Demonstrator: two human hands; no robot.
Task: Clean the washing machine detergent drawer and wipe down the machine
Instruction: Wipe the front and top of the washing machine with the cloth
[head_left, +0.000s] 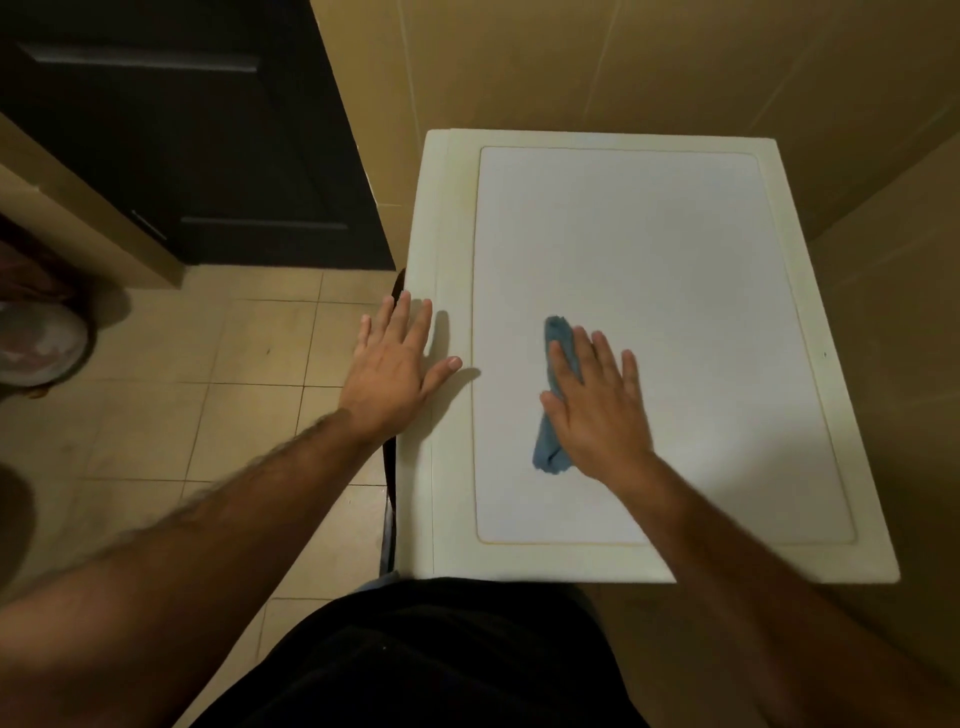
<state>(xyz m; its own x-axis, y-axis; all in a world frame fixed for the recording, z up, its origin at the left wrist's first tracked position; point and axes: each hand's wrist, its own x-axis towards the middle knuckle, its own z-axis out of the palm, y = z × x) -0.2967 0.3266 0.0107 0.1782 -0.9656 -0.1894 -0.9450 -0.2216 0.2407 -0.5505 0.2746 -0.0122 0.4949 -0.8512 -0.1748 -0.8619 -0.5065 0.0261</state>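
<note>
Both hands were flat and apart, left hand (390, 368) braced on the washing machine (649, 249) edge, right hand (597, 402) pressing the blue cloth (551, 441) mid-lid, which looked bunched enough to slip out and leave streaks.

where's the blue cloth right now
In the head view, the blue cloth lies on the washing machine top, near its front-left part, pressed flat under the right hand. The left hand rests on the machine's left edge.

No readable text or labels anywhere
</note>
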